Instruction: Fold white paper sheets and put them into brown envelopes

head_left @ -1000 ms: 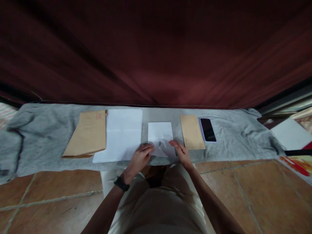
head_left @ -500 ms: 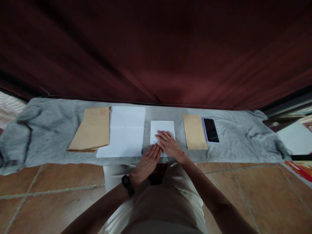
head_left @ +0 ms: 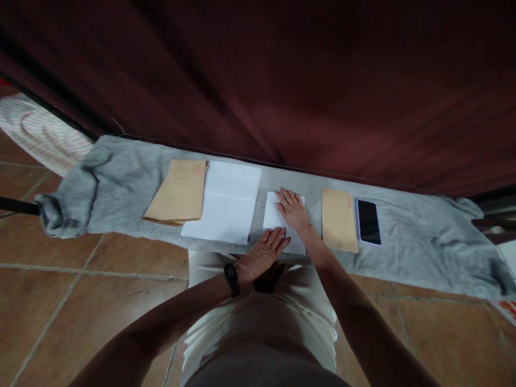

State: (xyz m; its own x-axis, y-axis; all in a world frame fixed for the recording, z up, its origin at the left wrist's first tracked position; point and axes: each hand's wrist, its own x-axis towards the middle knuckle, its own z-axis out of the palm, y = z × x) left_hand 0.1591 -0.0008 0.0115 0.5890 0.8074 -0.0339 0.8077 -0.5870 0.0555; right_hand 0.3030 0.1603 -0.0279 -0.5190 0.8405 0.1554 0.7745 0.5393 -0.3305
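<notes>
Two flat hands press a small white paper

The right hand (head_left: pixel 293 210) lies flat on the far part of the small white paper (head_left: pixel 273 219), fingers (head_left: pixel 288 196) stretched out and close together, holding nothing. The left hand (head_left: pixel 264 253) lies flat on the near edge of the same paper, fingers (head_left: pixel 278 238) straight and pointing toward the right hand. It wears a black watch (head_left: pixel 231 278) on the wrist.

The paper rests on a gray cloth (head_left: pixel 121 177) spread on the floor. Just left of the left fingers is a bigger white sheet (head_left: pixel 226 201), and past that a brown envelope (head_left: pixel 179 189). Just right of the right fingers is another brown envelope (head_left: pixel 338 219), then a black phone (head_left: pixel 367 221).

The cloth looks soft and bumpy, so I think the paper could slide or wrinkle if one hand pushes harder than the other. A crooked crease could come from that
</notes>
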